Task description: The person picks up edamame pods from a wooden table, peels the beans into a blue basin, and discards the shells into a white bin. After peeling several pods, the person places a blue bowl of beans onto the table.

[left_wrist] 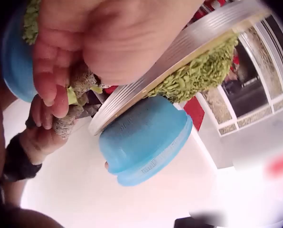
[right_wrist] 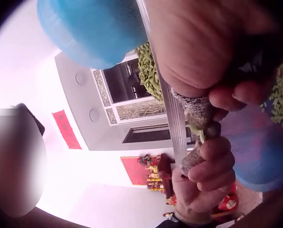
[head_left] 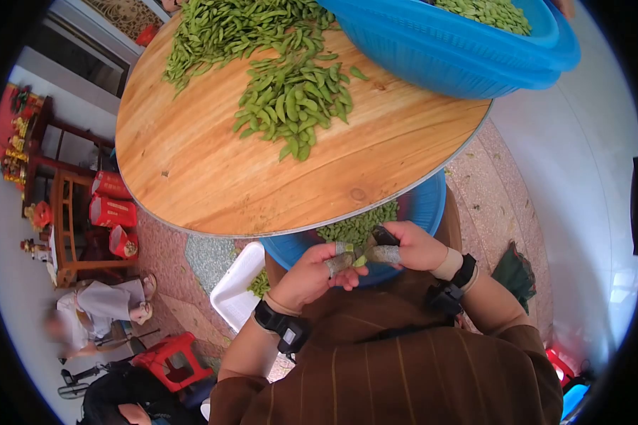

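Your left hand (head_left: 308, 278) and right hand (head_left: 420, 246) cover most of the green pod (head_left: 360, 261); you cannot see its full outline. The dark item (head_left: 384, 236) at your right hand is too small to identify. Beneath your hands, the counter (head_left: 191, 170) hides part of the blue basin (head_left: 433, 202). Beyond them, the head view's top edge crops the large pile (head_left: 237, 32).

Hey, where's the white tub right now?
In the head view, the white tub is on the person's left, just past the round tabletop's near edge, between the blue basin and the speckled floor.
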`<state>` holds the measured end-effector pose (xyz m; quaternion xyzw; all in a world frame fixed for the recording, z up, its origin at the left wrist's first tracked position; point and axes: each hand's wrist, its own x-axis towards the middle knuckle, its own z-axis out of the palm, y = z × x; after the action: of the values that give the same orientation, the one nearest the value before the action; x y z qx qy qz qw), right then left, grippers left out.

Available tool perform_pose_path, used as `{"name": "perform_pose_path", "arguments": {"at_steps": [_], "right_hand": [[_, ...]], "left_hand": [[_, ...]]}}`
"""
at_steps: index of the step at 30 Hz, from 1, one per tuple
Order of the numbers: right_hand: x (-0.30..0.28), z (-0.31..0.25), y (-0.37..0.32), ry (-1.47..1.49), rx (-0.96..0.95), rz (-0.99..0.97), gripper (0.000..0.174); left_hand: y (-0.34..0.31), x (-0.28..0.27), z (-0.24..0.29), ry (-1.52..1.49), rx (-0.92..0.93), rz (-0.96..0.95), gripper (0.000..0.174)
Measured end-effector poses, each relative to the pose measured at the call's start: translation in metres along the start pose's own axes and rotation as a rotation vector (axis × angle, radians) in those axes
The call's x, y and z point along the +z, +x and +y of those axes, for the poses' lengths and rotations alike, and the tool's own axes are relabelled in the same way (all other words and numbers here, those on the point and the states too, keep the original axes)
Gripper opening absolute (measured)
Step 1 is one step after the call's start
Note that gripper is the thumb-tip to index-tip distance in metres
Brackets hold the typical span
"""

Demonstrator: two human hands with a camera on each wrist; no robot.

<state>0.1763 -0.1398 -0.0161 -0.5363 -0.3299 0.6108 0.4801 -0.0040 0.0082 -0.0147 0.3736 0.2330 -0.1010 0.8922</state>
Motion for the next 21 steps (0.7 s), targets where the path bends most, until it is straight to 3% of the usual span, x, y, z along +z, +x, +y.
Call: {"name": "perform_pose_path", "arguments": {"at_steps": [3,9,11,15,17,18,19,21], "right_hand": [[0.006,0.002,0.002,-0.093,-0.056,0.123,0.020],[0.007,0.018,0.012,0.123,0.067,0.261,0.022],[0.005,0.041,0.018,-0.620,-0.439,0.630,0.020],[0.012,0.013,0.005,-0.876,-0.481,0.465,0.021],[0.014,0.006,0.002,-0.372,-0.032,0.228,0.018],[0.015,-0.005,0.000,-0.258,0.088,0.186,0.014],[0.014,-0.008,0.000,-0.277,0.081,0.183,0.014],[0.013,-0.006,-0.004,-0.017,0.091,0.077,0.011]], "left_hand": [[0.004,0.003,-0.001,0.057,-0.007,0.100,0.023],[0.010,0.007,-0.003,0.225,0.164,0.170,0.021],[0.010,0.011,-0.003,0.335,0.195,0.239,0.024],[0.011,0.014,-0.011,0.616,0.293,0.283,0.034],[0.005,0.016,-0.009,0.584,0.324,0.215,0.034],[0.002,0.016,-0.008,0.549,0.339,0.149,0.035],[0.000,0.016,-0.008,0.547,0.359,0.150,0.035],[-0.004,0.016,-0.009,0.370,0.346,0.028,0.037]]}}
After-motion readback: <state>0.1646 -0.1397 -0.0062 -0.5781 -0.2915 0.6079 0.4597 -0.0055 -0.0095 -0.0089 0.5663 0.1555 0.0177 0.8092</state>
